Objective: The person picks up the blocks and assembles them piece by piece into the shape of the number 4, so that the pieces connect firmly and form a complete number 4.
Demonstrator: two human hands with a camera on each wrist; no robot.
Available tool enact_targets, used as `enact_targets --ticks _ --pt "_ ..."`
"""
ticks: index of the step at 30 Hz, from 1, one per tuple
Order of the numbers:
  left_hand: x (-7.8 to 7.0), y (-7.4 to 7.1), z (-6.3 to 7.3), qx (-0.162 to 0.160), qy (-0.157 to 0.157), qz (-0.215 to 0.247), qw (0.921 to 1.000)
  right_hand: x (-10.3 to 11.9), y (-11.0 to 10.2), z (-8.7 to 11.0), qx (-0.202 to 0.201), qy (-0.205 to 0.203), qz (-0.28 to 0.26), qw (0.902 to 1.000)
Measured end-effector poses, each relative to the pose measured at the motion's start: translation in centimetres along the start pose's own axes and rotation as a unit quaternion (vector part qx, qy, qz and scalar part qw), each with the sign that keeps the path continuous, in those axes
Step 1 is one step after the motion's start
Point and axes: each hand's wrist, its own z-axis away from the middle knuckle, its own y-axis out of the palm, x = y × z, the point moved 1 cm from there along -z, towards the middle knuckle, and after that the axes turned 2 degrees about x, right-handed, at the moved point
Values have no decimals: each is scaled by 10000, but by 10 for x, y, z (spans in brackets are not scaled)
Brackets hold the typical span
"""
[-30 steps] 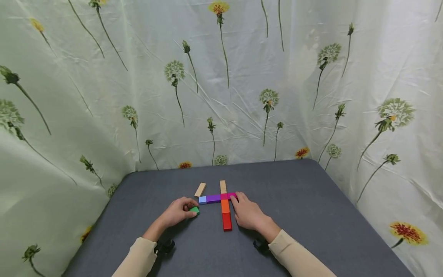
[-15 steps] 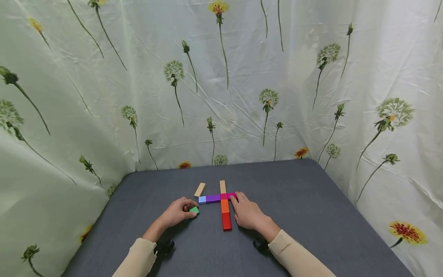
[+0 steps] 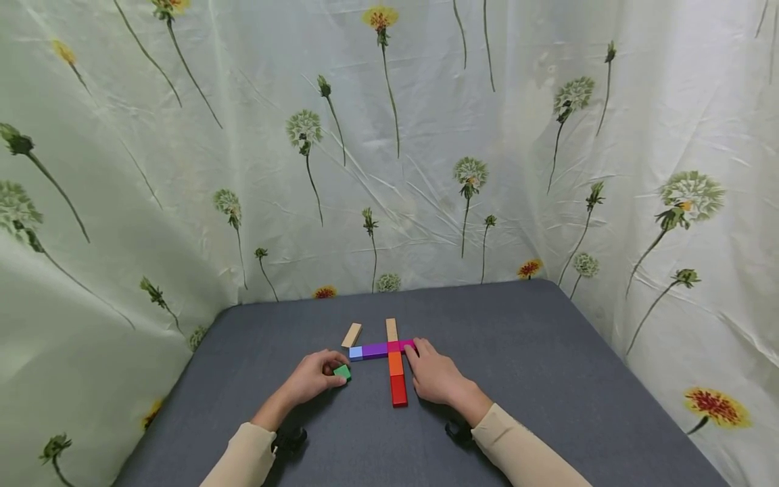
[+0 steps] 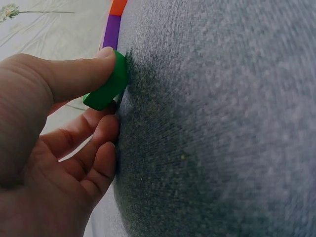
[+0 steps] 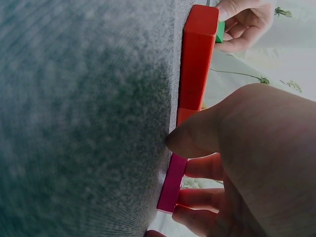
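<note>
My left hand [image 3: 312, 374] pinches a small green block [image 3: 343, 373] between thumb and fingertips, close over the table; in the left wrist view the thumb [image 4: 79, 74] lies along its side. My right hand [image 3: 439, 374] has its fingertips on a magenta block [image 5: 171, 185], its thumb beside the orange block [image 3: 396, 364]. That magenta block forms the right arm of a flat cross. A pink-red square [image 3: 394, 346] makes the centre, a purple block [image 3: 374, 350] and light blue cube [image 3: 356, 354] the left arm. Below the orange one lies a red block [image 3: 398, 391].
A plain wooden block [image 3: 391, 329] forms the cross's top. Another wooden block [image 3: 351, 335] lies loose and slanted near the light blue cube. The dark grey table [image 3: 511, 338] ends at a flower-printed curtain [image 3: 414, 203] at the back and sides.
The green block has turned slightly between the left hand's fingers, and now shows more of its top. The right hand and the cross of blocks stay in place.
</note>
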Motion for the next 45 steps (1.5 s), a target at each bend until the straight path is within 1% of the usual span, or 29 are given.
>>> enact_targets --ticks 6,11,16,23,32,39,45 --pt "-3 1 0 79 -27 127 9999 -1 1 -1 6 4 -11 10000" --pt "-3 0 -1 28 83 86 9999 -1 1 -1 -1 -8 -30 10000" --pt "-6 -4 0 21 125 158 9998 0 0 -1 0 -8 -4 10000" --pt "-7 -6 1 -37 97 361 9993 0 -1 -1 -39 -6 -36 10000" --pt "-5 -5 1 -77 49 539 9985 0 -2 1 -57 -35 -60 10000" --pt "-13 -10 1 -178 46 694 9974 1 -2 0 -80 -17 -43 10000" --pt "-17 -13 0 -261 -122 880 9957 0 0 -1 -40 20 3 10000"
